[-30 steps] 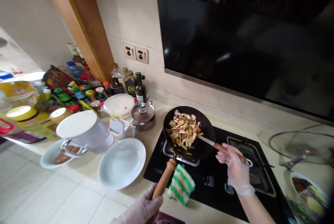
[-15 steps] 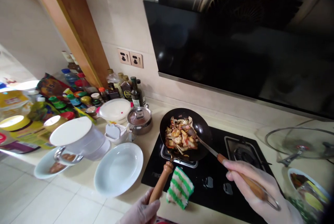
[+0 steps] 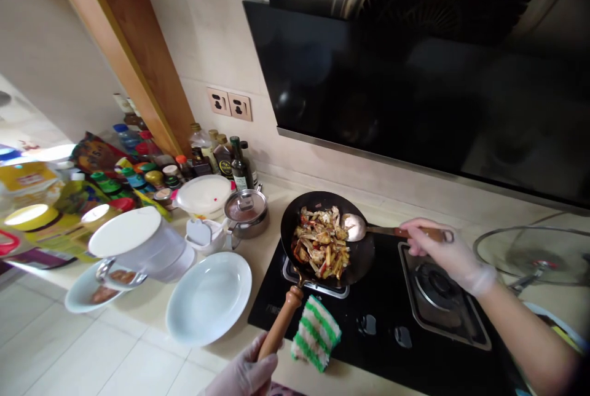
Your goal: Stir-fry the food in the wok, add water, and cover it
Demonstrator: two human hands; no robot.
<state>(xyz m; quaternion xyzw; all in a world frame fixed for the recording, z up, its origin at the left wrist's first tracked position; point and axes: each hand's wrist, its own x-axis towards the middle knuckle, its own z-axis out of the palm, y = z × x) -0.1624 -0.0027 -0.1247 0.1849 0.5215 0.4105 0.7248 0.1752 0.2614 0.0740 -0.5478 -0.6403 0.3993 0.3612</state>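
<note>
My left hand, in a clear glove, is wrapped round the wooden handle of a dark wok on the left burner. Pieces of cooked crab fill the wok's left and middle. Also gloved, my right hand grips the wooden handle of a spatula from the right. The spatula's metal blade lies inside the wok, at the right edge of the crab. A green and white striped cloth rests on the front edge of the black gas stove, right beside the wok handle.
Left of the stove are a pale plate, a small lidded pot, a white-lidded pitcher and a bowl with raw-looking meat. Bottles line the wall. A glass lid stands at right; the range hood overhangs.
My right hand has moved up and to the right, turning the spatula to lie nearly level with its blade at the wok's right side. The crab pieces have shifted. My left hand stays on the handle.
</note>
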